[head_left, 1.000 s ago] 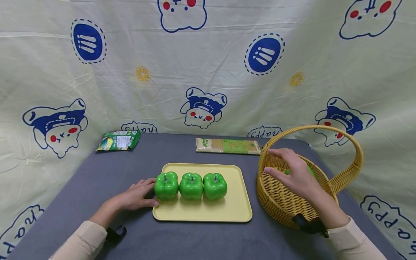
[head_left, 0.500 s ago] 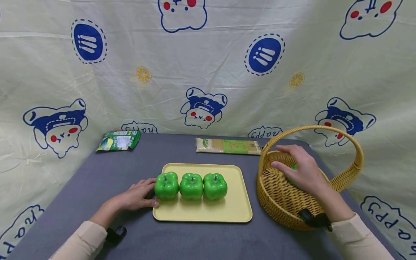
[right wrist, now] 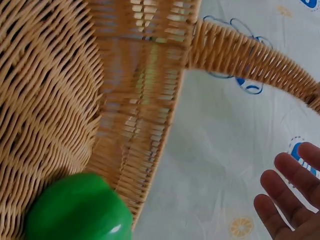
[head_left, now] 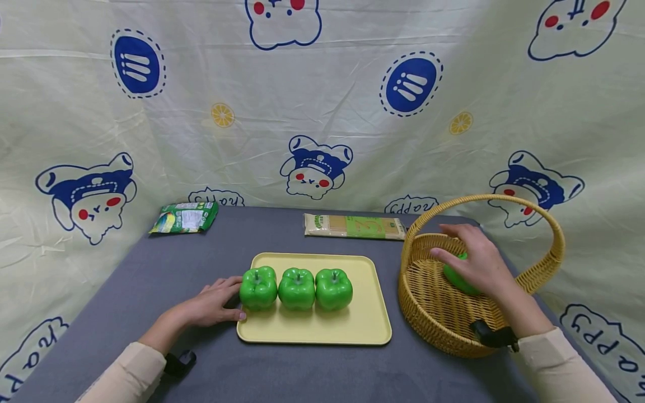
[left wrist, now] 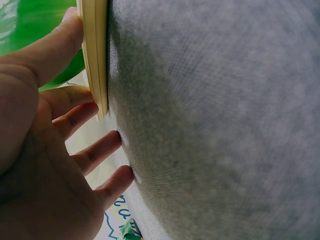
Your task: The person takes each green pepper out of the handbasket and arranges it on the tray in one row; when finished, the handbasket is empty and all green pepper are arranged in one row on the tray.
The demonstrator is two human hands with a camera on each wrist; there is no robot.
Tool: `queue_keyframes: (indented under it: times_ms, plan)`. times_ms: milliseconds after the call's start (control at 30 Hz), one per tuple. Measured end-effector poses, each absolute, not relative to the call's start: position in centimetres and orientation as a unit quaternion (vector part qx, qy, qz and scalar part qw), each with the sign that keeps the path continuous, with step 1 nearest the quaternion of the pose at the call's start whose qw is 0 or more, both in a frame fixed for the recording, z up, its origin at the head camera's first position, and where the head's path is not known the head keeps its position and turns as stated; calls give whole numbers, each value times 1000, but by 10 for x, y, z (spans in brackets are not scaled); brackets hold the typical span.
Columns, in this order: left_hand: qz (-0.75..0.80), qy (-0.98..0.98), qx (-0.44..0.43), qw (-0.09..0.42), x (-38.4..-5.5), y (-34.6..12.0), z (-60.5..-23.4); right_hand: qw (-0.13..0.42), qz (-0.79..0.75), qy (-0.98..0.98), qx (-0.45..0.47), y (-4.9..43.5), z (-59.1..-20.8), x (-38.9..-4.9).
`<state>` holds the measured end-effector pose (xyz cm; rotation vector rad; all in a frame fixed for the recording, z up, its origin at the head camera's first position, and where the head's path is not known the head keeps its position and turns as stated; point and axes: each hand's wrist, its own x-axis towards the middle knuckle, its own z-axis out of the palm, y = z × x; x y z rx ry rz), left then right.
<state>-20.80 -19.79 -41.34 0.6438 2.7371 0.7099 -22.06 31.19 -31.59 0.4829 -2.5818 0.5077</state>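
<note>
Three green bell peppers stand in a row on the pale yellow tray [head_left: 363,327]: a left one [head_left: 258,288], a middle one [head_left: 297,289] and a right one [head_left: 333,290]. My left hand [head_left: 214,304] rests at the tray's left edge; in the left wrist view its thumb and index finger touch the rim [left wrist: 94,50], other fingers spread toward the tabletop. My right hand [head_left: 477,264] is over the wicker basket [head_left: 428,299], fingers apart and holding nothing. Below it, another green bell pepper [right wrist: 80,210] lies in the basket, partly hidden by the hand in the head view.
The basket's tall handle [head_left: 556,240] arches up around the right hand. At the back of the grey tabletop [head_left: 272,372] lie a green snack packet [head_left: 185,218] and a long noodle packet [head_left: 353,226]. A printed curtain [head_left: 322,84] hangs behind.
My right hand has moved right and slightly up over the basket, uncovering more of the bell pepper inside. The left hand, tray and three bell peppers have stayed put.
</note>
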Motion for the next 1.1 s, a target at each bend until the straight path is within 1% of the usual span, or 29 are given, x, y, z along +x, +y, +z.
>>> queue_keyframes:
  times_ms: [300,567,1000,1100]
  plan:
    - [243,937,221,121,-209,-198,-414,204,172,-953,145,322,-319,-229]
    - [246,936,224,119,-210,-199,-416,164,158,-967,113,338,-330,-239]
    - [249,935,221,125,-208,-198,-412,126,128,-982,67,355,-347,-252]
    - [250,934,222,126,-208,-198,-412,125,124,-983,58,356,-351,-253]
